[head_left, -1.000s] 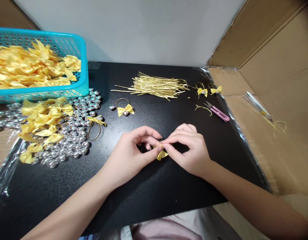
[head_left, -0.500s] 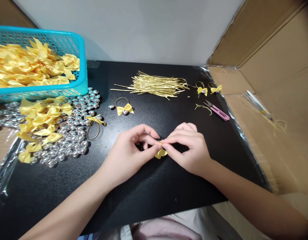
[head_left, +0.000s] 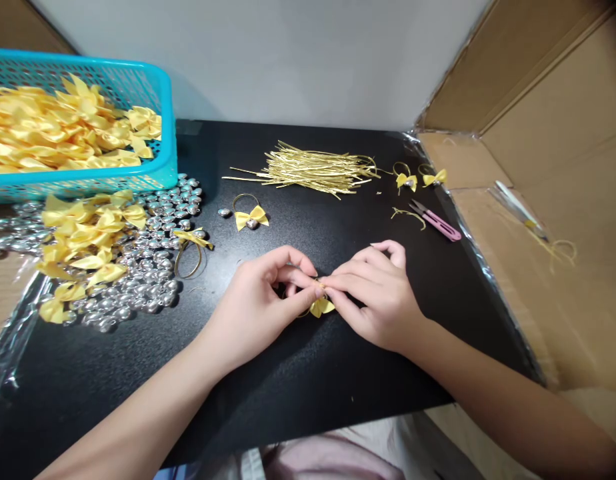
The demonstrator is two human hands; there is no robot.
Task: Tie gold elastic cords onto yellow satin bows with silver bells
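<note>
Left hand (head_left: 265, 303) and right hand (head_left: 378, 297) close together, both pinching a yellow bow (head_left: 321, 307) that shows below them over the black bench (head_left: 308, 380), contact with it unclear; gold ties (head_left: 318, 170) heaped beyond, pink snips (head_left: 442, 226) off right, turquoise basket (head_left: 167, 127) of loose bows (head_left: 53, 130) far left.

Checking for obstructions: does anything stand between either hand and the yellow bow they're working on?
Nothing visible: the left hand and right hand meet at the yellow bow. Pink snips lie apart, beyond the right hand.
</note>
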